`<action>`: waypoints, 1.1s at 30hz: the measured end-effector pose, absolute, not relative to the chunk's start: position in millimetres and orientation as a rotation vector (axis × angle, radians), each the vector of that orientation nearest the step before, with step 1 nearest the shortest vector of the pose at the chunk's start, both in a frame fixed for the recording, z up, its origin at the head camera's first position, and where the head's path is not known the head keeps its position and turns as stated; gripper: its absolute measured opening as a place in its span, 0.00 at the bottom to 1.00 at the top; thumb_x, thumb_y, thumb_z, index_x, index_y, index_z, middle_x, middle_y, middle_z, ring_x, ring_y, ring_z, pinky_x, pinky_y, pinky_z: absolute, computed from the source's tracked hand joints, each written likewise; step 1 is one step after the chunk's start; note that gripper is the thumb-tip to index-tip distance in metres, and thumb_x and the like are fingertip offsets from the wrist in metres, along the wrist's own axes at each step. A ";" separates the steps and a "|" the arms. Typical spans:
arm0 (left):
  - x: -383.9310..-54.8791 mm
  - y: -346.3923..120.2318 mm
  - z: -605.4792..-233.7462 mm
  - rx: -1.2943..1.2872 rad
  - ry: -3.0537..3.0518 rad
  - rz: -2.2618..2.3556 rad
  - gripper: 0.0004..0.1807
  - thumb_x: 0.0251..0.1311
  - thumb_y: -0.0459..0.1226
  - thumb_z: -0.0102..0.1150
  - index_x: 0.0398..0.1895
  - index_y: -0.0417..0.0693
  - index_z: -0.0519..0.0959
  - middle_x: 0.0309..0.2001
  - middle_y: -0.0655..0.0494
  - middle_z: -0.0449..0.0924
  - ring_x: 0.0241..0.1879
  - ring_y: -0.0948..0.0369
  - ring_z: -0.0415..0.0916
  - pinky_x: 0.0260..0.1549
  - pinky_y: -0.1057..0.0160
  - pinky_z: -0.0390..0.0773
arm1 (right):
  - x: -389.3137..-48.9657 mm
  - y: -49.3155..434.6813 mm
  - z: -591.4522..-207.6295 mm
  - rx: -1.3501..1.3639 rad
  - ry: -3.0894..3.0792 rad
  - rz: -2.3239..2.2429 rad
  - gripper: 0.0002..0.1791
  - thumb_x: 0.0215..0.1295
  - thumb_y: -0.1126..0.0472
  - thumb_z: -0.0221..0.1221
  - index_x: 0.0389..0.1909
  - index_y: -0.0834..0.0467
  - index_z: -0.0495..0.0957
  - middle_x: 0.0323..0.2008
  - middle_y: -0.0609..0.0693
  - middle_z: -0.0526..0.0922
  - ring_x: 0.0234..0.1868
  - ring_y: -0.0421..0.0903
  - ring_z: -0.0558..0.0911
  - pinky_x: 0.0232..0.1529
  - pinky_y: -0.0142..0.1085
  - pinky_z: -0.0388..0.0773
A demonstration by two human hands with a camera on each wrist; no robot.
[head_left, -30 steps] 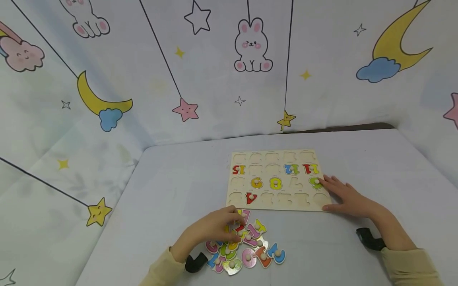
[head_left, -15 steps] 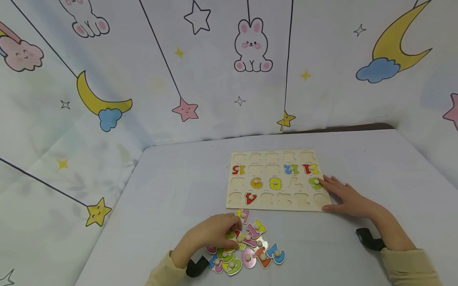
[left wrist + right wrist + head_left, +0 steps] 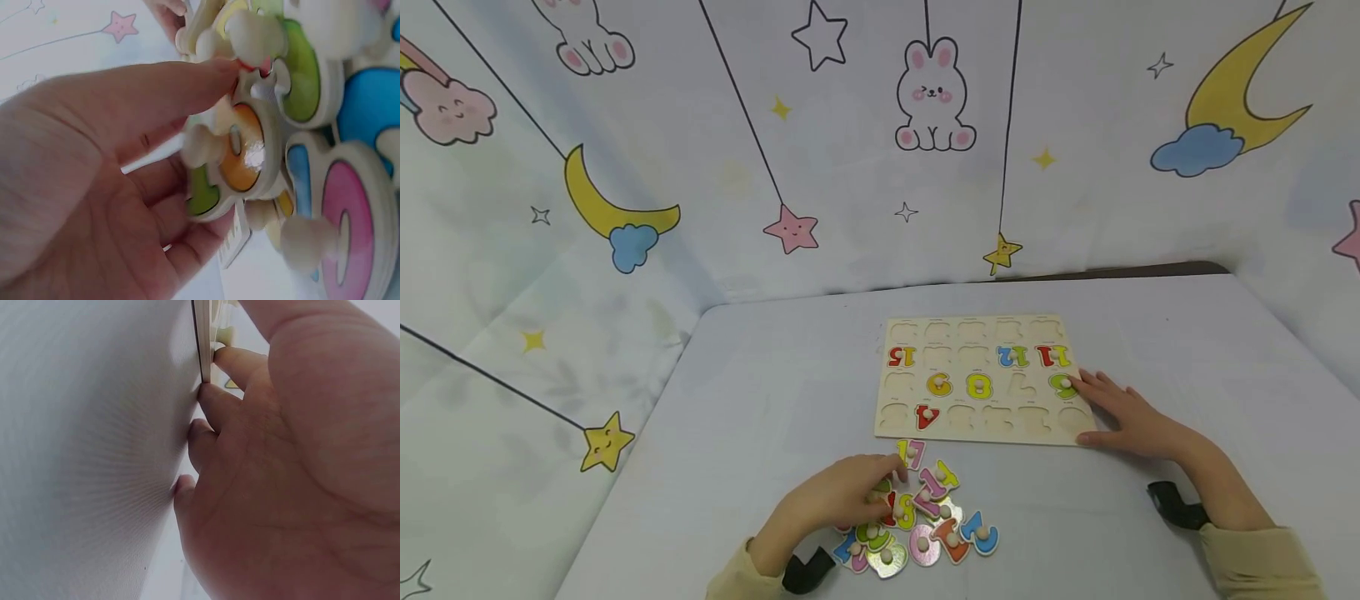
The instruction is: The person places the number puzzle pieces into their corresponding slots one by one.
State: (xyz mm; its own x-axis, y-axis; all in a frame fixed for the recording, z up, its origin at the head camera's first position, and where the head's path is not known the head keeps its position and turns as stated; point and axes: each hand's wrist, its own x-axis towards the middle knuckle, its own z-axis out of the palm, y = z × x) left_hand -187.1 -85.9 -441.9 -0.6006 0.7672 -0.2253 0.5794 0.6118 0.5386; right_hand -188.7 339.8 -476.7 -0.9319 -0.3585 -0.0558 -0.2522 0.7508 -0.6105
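Note:
My left hand [image 3: 838,492] is over the left side of a pile of coloured wooden number puzzle pieces [image 3: 925,542] with round knobs. In the left wrist view its thumb lies by a knob, apart from the other fingers, and a piece with an orange zero [image 3: 250,165] shows between them. A red-and-yellow piece [image 3: 906,512] lies at the thumb tip. My right hand [image 3: 1123,418] rests with extended fingers at the right edge of the number board [image 3: 881,430]; its index fingertip reaches the green piece [image 3: 1060,385] there.
The board has several number pieces seated, among them a red four [image 3: 926,416] and a yellow eight [image 3: 978,386], and several bare recesses. A white table [image 3: 775,375] lies under everything. A printed cloth [image 3: 850,167] with bunnies, moons and stars hangs behind.
My left hand has drawn slightly back towards the lower left, and pieces under it have shifted; the red-and-yellow one shows more. My right hand stays at the board's edge.

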 end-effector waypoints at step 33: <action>-192.5 -80.5 -428.3 1.212 2.627 0.930 0.03 0.58 0.35 0.63 0.32 0.51 0.78 0.30 0.68 0.74 0.32 0.67 0.70 0.33 0.64 0.74 | -189.6 343.5 -482.1 -0.487 2.778 -0.924 0.50 0.54 0.45 0.64 0.70 0.64 0.51 0.68 0.70 0.47 0.68 0.66 0.39 0.57 0.66 0.35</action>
